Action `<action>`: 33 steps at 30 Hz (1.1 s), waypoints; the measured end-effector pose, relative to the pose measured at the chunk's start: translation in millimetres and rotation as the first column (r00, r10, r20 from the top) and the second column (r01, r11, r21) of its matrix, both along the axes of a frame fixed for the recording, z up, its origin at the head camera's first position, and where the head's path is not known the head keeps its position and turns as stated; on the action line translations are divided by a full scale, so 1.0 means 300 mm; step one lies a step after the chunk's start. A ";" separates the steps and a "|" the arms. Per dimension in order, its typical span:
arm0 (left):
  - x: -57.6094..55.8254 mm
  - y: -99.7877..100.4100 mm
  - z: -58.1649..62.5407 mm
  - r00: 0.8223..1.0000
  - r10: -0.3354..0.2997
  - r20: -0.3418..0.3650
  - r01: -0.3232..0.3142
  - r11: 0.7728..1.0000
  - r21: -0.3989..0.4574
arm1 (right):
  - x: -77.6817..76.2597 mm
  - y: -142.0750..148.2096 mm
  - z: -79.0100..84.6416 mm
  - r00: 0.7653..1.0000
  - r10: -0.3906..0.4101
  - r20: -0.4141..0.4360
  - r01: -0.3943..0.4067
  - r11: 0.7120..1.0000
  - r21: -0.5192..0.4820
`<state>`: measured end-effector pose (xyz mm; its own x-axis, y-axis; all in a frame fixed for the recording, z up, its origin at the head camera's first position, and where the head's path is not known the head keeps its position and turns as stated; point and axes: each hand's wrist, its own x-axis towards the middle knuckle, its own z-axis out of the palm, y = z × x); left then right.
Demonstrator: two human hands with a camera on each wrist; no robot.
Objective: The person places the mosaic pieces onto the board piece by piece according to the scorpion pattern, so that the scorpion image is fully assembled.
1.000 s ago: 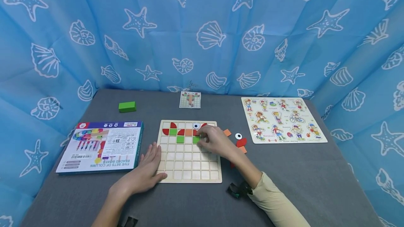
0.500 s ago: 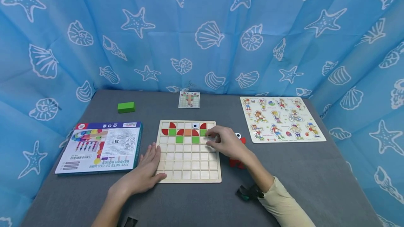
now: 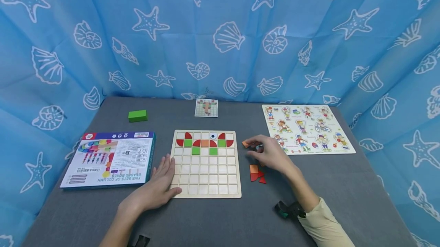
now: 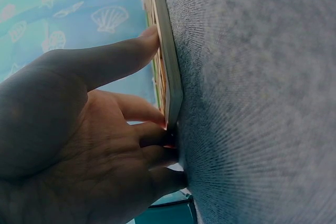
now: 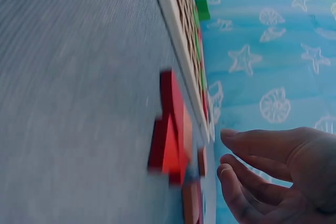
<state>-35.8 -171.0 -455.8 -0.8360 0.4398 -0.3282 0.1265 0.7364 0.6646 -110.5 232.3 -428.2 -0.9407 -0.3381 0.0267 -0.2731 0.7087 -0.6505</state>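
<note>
My left hand (image 3: 156, 184) rests with straight fingers along the left edge of a wooden grid board (image 3: 206, 189); in the left wrist view its thumb (image 4: 118, 59) lies on the rim. Red, green and orange tiles and one eye tile (image 3: 213, 136) fill cells in the board's upper rows, among them a red quarter-circle tile (image 3: 229, 143) at the right end. Right of the board, my right hand (image 3: 269, 151) hovers over loose tiles, its thumb and fingers apart and nothing seen between them. An orange tile (image 3: 245, 144) lies by its fingertips; contact cannot be told. The hand partly covers another eye tile.
Several loose red tiles (image 5: 170, 140) and an orange tile (image 3: 253, 168) lie nearer me. A small pattern card (image 3: 206, 108) lies behind the board. A boxed set (image 3: 108, 159) and green block (image 3: 138, 116) sit left; a picture puzzle board (image 3: 309, 130) lies right.
My right hand has drawn back from the board's upper right to the loose tiles on its right. The red quarter-circle at the row's right end is now uncovered. My left hand stays put.
</note>
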 end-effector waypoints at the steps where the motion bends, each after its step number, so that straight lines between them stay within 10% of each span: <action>1: 0.000 0.000 0.000 1.000 -0.001 -0.003 0.001 1.000 0.003 | -0.001 0.013 -0.002 1.000 -0.013 0.000 0.013 1.000 0.013; 21: 0.001 0.000 -0.005 1.000 0.003 -0.009 -0.003 1.000 0.020 | -0.063 0.085 -0.010 0.997 -0.071 0.035 0.066 0.989 0.129; 33: 0.008 0.018 0.047 1.000 0.010 0.021 -0.010 1.000 -0.006 | -0.062 0.028 0.035 0.998 0.001 0.066 0.000 1.000 -0.014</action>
